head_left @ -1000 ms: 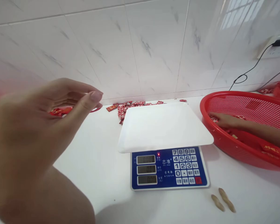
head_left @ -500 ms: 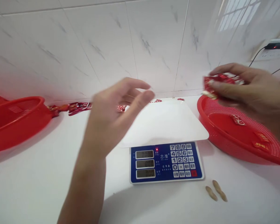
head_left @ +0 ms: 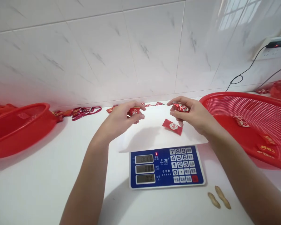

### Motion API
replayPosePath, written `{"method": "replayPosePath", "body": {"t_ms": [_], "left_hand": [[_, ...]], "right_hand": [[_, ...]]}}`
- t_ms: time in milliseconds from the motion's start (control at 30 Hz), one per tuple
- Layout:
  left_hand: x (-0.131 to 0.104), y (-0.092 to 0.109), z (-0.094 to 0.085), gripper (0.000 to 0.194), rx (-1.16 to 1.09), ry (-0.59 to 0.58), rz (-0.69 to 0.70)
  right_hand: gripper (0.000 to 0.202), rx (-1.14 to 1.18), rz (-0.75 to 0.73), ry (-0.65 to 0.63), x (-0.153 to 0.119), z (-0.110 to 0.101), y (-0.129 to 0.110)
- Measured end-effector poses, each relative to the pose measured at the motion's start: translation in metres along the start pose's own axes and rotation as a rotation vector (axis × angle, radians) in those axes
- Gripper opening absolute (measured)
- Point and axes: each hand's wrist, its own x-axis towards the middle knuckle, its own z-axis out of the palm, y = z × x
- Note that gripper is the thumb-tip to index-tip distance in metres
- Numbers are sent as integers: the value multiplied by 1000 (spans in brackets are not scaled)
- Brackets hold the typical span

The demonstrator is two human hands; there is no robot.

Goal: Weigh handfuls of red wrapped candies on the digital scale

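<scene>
Both my hands are over the white tray of a blue digital scale. On the left side, my left hand has its thumb and fingers closed around a red wrapped candy. My right hand, above the tray's right part, grips a red and silver wrapped candy in its fingers. Between the hands a flat red candy packet with a pale label lies tilted on the tray. The scale's weight display reads zeros.
A red plastic basket with a few red packets stands to the right, another red basket to the left. Red wrapped pieces lie along the wall. Two peanuts rest near the scale's lower right corner. A black plug with a cable sits in the wall socket.
My right hand has moved left from the right basket to the tray, carrying candy. A red packet now lies on the tray. My left hand, with nothing visible in it before, now holds a candy.
</scene>
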Motion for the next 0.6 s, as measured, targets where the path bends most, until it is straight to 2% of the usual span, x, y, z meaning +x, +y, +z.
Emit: {"method": "replayPosePath", "body": {"t_ms": [167,267,367,500,600], "left_hand": [[0,-5,-5,31,-10,-23,37],[1,-3,-4,29,-44,-6,56],[1,-1,1,28,-25,37,13],[2,0,9,31,-67,-66,-9],[1,1,12,30,-55,-82,6]], "right_hand": [[24,-101,-24,70,-1,-10,-5],[34,-337,-25,93,-3,-20,-7],[40,-581,27,18,-3,-26,-1],[39,-766,128,-145,1,-23,7],[34,-853,157,-197,3,-16,10]]}}
